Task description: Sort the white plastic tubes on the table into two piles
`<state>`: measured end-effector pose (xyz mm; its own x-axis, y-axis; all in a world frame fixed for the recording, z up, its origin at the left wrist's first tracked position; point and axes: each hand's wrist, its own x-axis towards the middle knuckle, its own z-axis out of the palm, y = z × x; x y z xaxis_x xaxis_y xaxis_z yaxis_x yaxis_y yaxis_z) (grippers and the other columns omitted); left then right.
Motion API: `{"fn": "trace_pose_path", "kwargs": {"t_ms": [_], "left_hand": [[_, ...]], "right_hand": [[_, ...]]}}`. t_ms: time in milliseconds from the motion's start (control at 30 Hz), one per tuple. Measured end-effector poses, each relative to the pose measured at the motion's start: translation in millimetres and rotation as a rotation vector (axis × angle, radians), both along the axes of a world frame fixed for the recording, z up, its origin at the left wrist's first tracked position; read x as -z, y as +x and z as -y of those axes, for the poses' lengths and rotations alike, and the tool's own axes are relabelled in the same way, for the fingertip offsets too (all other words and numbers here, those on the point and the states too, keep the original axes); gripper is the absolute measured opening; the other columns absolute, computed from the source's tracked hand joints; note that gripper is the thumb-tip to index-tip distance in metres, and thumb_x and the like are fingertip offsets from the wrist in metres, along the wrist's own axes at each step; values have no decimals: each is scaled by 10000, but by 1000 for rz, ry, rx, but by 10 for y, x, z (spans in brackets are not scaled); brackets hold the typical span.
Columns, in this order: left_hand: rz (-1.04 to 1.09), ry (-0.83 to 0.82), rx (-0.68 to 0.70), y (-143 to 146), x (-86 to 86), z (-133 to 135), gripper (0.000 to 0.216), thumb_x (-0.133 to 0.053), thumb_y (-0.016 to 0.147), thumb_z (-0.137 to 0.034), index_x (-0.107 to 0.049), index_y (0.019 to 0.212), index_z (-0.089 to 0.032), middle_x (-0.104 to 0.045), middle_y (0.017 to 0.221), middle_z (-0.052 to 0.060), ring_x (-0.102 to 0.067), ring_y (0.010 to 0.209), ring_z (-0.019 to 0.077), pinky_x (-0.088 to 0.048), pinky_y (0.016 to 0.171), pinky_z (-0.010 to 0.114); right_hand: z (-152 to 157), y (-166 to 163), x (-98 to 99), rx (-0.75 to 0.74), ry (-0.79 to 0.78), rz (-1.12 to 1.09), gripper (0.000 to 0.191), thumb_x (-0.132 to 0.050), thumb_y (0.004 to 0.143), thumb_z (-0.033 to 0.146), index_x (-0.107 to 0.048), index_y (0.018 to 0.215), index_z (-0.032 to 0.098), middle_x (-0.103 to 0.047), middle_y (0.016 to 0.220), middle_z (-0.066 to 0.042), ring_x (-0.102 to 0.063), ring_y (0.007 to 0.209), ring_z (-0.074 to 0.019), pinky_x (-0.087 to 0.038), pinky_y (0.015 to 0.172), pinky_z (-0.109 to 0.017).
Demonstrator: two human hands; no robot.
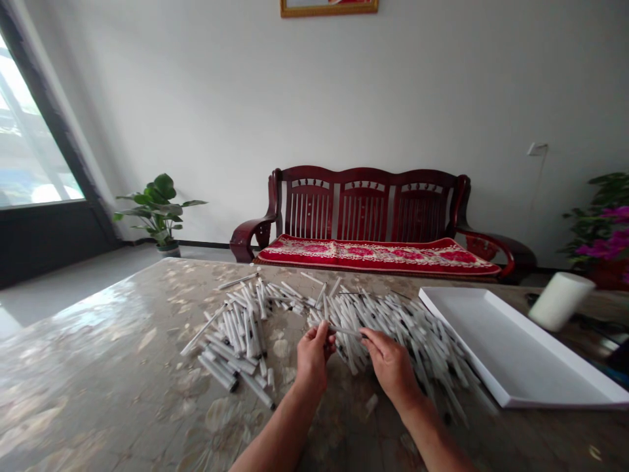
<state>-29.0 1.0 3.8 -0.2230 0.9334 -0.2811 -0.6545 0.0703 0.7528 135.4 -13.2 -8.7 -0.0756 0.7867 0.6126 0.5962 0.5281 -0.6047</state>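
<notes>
Between my two hands is a slim whitish pen (345,332) with a dark end, held roughly level above the table. My left hand (313,354) pinches its left end between thumb and fingers. At the other end, the fingertips of my right hand (392,365) close on the dark part. Behind and to the right of my hands spreads a large loose heap of similar pens (417,328). A smaller pile of pens (238,331), several with black ends, lies to the left. Small whitish pieces, too blurred to name, lie near my wrists.
A shallow white tray (462,341) stands right of the heap, with a white roll (561,301) beyond it. The patterned table (122,387) carries everything. Past its far edge are a dark red wooden bench (363,203) and a potted plant (160,206).
</notes>
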Motion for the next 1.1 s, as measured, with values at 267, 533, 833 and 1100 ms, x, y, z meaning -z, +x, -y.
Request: {"fn": "trace_pose_path", "kwargs": {"t_ms": [267,533,833,1100], "left_hand": [[-63,28,-4,-8,-9,-3,514,-903,406,-499,-625,652,-143,-624,585,-20,-564,492,76,-436,456,179],[-70,68,62,65,22,25,515,-904,425,-506,-604,628,-140,-598,554,-29,-562,494,73,-435,454,170],[-16,10,-101,-119,-24,-47,452,-885,513,-463,-603,701,-165,-626,639,-20,-571,528,75,-430,474,173],[-741,143,-83,-273,129,-115,288,-734,690,-469,-652,746,-198,-656,674,26,-613,645,186,-458,608,271]], "right_hand": [[32,-56,-25,56,-97,-83,304,-548,880,314,-683,1136,219,-744,1038,-96,-710,900,-222,-572,760,-316],[26,-69,-52,105,-128,-94,243,-519,880,369,-719,860,233,-756,820,-60,-708,778,-216,-531,706,-293],[-15,107,-43,300,-59,-172,329,-465,884,470,-667,821,219,-726,712,-56,-681,657,-210,-497,614,-285],[-59,204,-3,389,-12,-12,301,-451,883,391,-673,937,195,-731,913,-98,-664,810,-228,-504,736,-331]]}}
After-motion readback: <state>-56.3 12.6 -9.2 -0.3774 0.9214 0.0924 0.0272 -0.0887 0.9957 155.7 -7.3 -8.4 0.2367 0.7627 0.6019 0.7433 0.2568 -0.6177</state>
